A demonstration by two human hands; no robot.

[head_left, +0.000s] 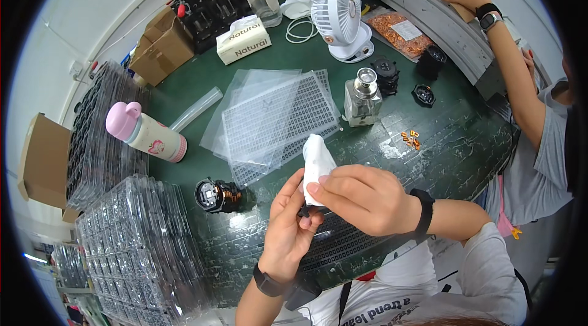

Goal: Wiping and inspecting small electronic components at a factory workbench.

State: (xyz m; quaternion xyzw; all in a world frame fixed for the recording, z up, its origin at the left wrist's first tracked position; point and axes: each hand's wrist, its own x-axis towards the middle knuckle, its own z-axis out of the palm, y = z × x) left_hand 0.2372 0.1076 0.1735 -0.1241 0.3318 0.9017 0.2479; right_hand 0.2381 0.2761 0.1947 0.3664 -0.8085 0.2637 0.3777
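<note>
Close to my body, my left hand (284, 231) has its fingers curled round a small black part (304, 210), mostly hidden by the fingers and tissue. My right hand (375, 200) pinches a folded white tissue (317, 163) against that part. The tissue's top sticks up above both hands. To the left of my left hand stands a round black component with copper-coloured windings (218, 195). Beyond the hands lie overlapping clear sheets of small printed labels (269, 114), and a square glass bottle with a metal cap (362, 100) stands to their right.
Stacked clear plastic trays (138, 243) and a pink-topped bottle (147, 133) line the left. At the back are a tissue box (244, 41) and a white fan (338, 16). Small copper-coloured pieces (411, 140) lie at right, where another person's arm (514, 72) reaches past.
</note>
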